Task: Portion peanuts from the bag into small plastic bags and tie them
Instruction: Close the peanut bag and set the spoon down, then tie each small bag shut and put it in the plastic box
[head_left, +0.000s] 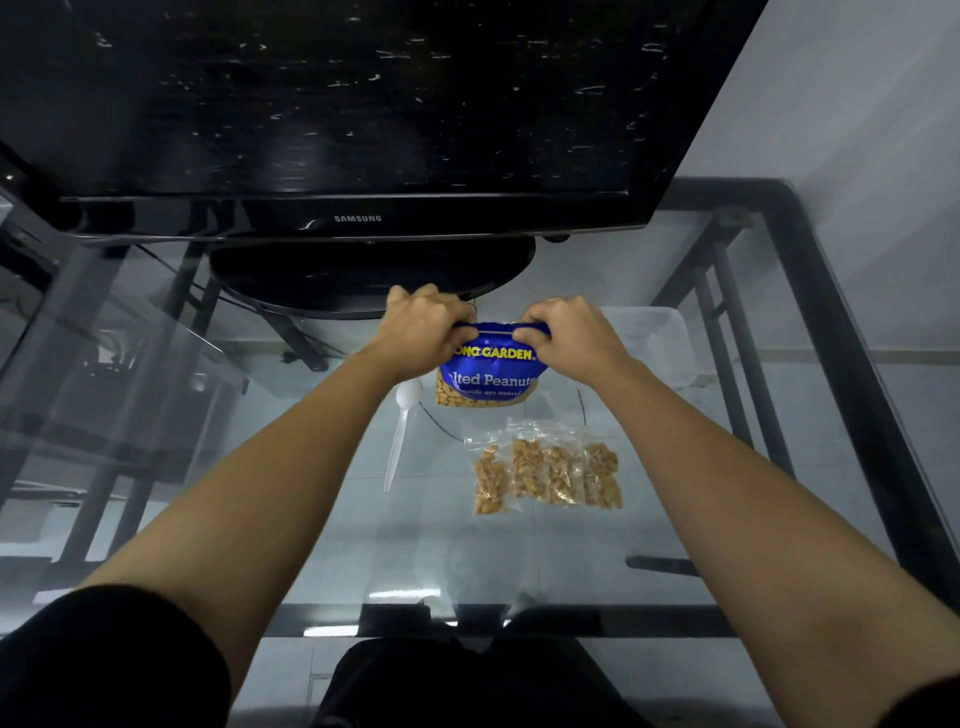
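A blue peanut bag (488, 376) labelled "Salted Peanuts" stands upright on the glass table (519, 551). My left hand (423, 319) grips the bag's top edge at its left corner, and my right hand (563, 327) pinches the same edge at its right corner. In front of the bag lie several small clear plastic bags filled with peanuts (545, 470), side by side. A white plastic spoon (400, 436) lies to the left of them, its bowl near the blue bag.
A black television (358, 104) on its stand (363, 280) fills the back of the table, just behind my hands. A clear plastic container (654, 343) sits to the right. Thin black ties (441, 423) lie on the glass. A wall runs along the right.
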